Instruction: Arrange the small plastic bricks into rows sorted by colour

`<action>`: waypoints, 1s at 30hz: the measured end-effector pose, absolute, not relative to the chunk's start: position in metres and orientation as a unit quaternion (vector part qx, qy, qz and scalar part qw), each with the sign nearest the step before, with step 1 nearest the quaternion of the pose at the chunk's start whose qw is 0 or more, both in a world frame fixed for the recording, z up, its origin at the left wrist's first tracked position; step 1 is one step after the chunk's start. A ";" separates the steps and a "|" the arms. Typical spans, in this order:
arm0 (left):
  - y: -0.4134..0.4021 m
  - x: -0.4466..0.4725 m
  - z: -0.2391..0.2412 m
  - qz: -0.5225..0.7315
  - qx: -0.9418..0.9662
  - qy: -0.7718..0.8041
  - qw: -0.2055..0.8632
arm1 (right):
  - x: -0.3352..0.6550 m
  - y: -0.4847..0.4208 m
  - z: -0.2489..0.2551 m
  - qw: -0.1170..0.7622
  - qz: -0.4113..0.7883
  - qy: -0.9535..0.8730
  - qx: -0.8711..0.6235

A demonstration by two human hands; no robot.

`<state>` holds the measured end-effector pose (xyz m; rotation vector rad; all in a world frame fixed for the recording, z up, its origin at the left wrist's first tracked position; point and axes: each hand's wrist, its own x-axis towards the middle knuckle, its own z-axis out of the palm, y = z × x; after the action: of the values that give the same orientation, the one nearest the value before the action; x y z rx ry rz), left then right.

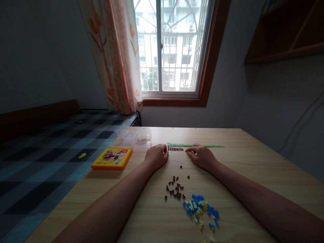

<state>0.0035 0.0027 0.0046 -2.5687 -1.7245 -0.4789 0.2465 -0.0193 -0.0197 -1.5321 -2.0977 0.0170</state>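
A row of small brown building bricks point(175, 149) lies just in front of a longer row of green bricks point(177, 144) on the wooden table. At the right end of the brown row, my right hand point(201, 155) pinches a small brown brick point(186, 151) between thumb and finger. My left hand point(157, 156) rests on the table at the left end of the rows, its fingers curled; whether they hold anything is hidden. Nearer to me lie scattered loose brown bricks point(177, 189). Closest is a pile of blue, yellow and pale bricks point(199, 206).
A yellow and orange box point(112, 158) lies on the table left of my left hand. Behind it stand clear plastic trays point(139, 136). A bed with a checked cover point(50, 152) adjoins the table's left side. Ahead are a curtain point(113, 57) and a window point(177, 50).
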 end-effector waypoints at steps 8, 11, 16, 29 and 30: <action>0.004 0.003 0.002 -0.158 -0.824 -0.545 0.013 | 0.247 -0.018 -0.020 0.255 -0.001 -0.781 -0.570; 0.005 0.003 0.001 -0.158 -0.825 -0.542 0.014 | 0.247 -0.016 -0.019 0.237 -0.003 -0.790 -0.565; 0.004 0.003 0.002 -0.158 -0.825 -0.543 0.015 | 0.249 -0.014 -0.016 0.216 -0.006 -0.809 -0.546; 0.003 0.003 0.003 -0.157 -0.823 -0.546 0.008 | 0.248 -0.016 -0.017 0.213 -0.013 -0.804 -0.555; 0.003 0.003 0.003 -0.158 -0.823 -0.545 0.011 | 0.248 -0.016 -0.017 0.212 -0.014 -0.804 -0.555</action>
<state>0.0033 0.0032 0.0029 -2.5691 -1.7002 -0.4941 0.2477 -0.0159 -0.0168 -1.5425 -2.2329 -0.0389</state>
